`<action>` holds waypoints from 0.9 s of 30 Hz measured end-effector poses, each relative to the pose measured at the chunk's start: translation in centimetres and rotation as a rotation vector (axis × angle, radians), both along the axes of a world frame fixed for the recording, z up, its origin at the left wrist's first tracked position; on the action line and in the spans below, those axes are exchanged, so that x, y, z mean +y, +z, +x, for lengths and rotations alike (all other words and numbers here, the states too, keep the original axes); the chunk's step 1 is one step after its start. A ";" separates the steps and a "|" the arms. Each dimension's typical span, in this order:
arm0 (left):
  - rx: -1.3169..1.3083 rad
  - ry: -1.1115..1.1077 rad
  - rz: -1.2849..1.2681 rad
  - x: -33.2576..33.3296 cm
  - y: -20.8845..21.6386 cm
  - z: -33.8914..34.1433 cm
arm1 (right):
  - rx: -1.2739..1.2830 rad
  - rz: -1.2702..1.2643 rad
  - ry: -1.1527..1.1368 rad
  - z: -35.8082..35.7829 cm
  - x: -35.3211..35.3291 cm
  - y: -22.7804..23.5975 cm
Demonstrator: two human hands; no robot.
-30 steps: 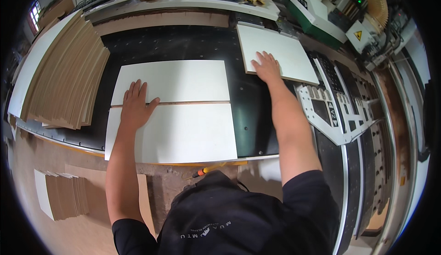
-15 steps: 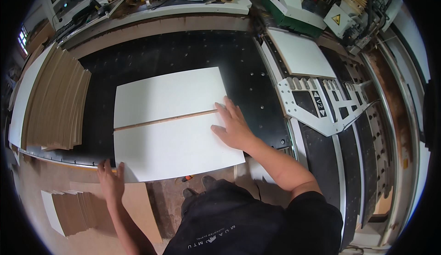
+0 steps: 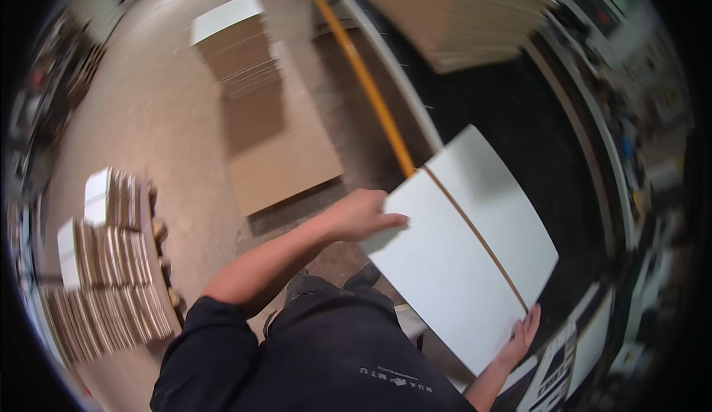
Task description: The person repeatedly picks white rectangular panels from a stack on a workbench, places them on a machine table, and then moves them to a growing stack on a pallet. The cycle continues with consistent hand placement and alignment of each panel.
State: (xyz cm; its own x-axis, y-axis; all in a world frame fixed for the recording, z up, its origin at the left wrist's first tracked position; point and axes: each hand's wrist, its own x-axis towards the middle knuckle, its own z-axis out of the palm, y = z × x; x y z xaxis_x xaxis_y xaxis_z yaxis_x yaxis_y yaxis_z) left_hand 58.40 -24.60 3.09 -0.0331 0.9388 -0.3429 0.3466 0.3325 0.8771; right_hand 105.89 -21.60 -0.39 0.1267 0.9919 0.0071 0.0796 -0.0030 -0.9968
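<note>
The left hand [image 3: 362, 215] and right hand [image 3: 521, 339] pinch opposite edges of the white panel [image 3: 449, 264] — probably for balance — partly over the black table [image 3: 493, 108]; whether it rests there, I cannot tell.

The panel [image 3: 445, 264] is white, crossed by a single brown stripe. The tabletop [image 3: 504, 115] is black with a pale grey edge, the bar [image 3: 371, 89] beside it orange-yellow. Far right, the tall stack [image 3: 452, 11] is tan. On the left, the board piles [image 3: 119, 256] show brown and whitish stripes. The floor [image 3: 185, 137] is greyish beige, the shirt [image 3: 311, 367] black with pale print.
</note>
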 end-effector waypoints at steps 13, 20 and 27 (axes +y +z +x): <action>-0.150 0.375 0.042 -31.9 -4.5 -15.6 | 0.249 -0.522 0.708 -25.8 -13.3 2.9; -0.379 1.016 -0.006 -52.9 -8.4 -24.7 | 0.200 -0.651 1.219 -43.6 -21.2 2.9; -0.582 2.213 0.421 -72.8 -17.9 -24.5 | 0.346 -0.857 1.557 -63.7 -31.2 -2.7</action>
State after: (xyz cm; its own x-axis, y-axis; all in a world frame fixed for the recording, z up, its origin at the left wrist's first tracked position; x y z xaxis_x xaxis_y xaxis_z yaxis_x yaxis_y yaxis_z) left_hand 33.93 -97.38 -14.79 -0.7375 -0.3828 -0.5563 -0.3793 -0.4468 0.8103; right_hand 42.22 -52.78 -3.13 -0.9368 -0.0947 -0.3368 0.3231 -0.6029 -0.7294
